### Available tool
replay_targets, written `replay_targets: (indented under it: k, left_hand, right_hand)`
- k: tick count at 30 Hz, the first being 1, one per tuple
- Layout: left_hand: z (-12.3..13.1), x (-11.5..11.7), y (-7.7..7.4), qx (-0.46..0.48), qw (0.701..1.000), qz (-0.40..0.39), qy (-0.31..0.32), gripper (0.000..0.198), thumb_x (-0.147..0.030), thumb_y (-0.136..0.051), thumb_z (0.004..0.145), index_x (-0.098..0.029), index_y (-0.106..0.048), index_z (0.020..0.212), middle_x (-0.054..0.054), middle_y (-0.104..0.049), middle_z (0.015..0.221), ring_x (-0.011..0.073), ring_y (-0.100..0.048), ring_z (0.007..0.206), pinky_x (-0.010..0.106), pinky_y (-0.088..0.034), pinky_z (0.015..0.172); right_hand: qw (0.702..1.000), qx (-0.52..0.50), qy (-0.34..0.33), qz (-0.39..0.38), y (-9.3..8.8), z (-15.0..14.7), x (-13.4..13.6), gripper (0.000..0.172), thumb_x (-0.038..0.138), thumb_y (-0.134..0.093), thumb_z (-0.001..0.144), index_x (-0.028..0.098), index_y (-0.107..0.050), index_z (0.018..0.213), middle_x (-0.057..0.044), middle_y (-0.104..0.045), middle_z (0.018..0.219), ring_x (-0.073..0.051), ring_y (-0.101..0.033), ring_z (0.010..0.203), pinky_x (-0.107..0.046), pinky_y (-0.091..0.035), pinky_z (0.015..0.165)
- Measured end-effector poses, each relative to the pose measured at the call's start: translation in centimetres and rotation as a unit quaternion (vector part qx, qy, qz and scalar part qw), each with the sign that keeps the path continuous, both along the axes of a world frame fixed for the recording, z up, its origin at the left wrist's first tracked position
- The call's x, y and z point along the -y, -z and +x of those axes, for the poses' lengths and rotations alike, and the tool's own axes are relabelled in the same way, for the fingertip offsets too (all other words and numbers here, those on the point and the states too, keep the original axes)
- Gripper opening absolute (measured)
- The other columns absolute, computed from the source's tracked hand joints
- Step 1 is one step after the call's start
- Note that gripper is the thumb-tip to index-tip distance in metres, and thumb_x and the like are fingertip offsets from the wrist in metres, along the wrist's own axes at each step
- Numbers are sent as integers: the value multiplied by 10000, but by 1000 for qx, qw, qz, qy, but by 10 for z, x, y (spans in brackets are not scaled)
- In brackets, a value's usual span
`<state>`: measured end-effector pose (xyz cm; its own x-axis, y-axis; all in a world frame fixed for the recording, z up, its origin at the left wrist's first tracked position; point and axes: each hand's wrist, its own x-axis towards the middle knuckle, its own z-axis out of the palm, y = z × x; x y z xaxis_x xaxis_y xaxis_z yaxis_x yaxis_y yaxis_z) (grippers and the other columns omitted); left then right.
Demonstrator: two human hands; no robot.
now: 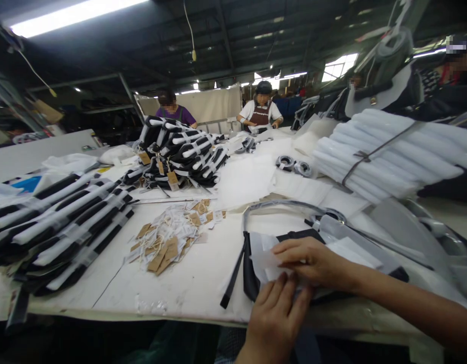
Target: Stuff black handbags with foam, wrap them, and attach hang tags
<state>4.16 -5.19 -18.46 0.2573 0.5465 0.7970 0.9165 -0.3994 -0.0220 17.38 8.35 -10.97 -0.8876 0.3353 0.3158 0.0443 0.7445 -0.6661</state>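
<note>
A black handbag (250, 280) lies on the table's near edge, with a white translucent sheet (262, 253) over its left part. From the right, my right hand (311, 258) reaches across the bag, its bent fingers closed on the sheet. Just below it, my left hand (279, 313) has its fingers pressed together on the sheet at the bag's near side; the fingertips nearly touch my right hand. The wrapped bag handle (279, 203) arches behind the bag, and a black strap end (229, 285) hangs to its left. More white wrapping (354, 250) covers the bag's right part.
Paper tags with strings (167, 242) lie heaped left of the bag. Stacked black bags with white wrapping (66, 227) stand at the left, another pile (180, 151) behind. A tied bundle of white padded rolls (392, 146) sits at the right. Two people work across the table.
</note>
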Motion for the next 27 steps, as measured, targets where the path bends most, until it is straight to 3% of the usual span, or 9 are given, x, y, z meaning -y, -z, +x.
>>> replay_targets:
  k: [5,10,16,20,27]
  left_hand:
    - [-8,3,-3,-1,999,-46,29,281,-189,-460,1017,-214,-672,1198,13,-771,1024,140,-716,885,291,-525,951]
    - [-12,10,3,5,998,-27,54,266,-142,-473,1005,-148,-663,1191,52,-739,1152,154,-668,1075,309,-471,1019]
    - [-10,17,23,64,998,-10,19,258,-152,-509,989,-162,-666,1194,83,-732,1111,187,-673,1024,341,-484,970]
    - [-11,18,33,92,995,0,36,231,-122,-534,968,-126,-639,1173,108,-718,1088,195,-659,1083,350,-500,984]
    - [-11,16,39,131,991,27,21,395,-98,-586,933,-186,-554,1317,146,-605,1319,217,-584,1241,358,-569,939]
  right_hand:
    - [1000,-2,-23,7,18,16,15,277,136,-555,940,206,-734,1139,-78,-725,1154,-149,-681,1077,-220,-525,946]
    - [999,-32,-17,-3,16,18,18,220,179,-574,948,205,-750,1077,-80,-740,1107,-157,-695,1043,-236,-549,920]
    - [998,-51,-25,15,18,24,23,199,172,-596,935,193,-749,1059,-83,-746,1086,-152,-706,1004,-235,-562,896]
    - [997,-59,-22,34,20,32,30,249,129,-570,933,203,-730,1110,-85,-735,1116,-156,-697,1038,-252,-559,930]
    - [985,-78,-94,123,16,37,39,297,130,-529,954,166,-657,1220,-135,-691,1174,-199,-619,1174,-355,-523,1022]
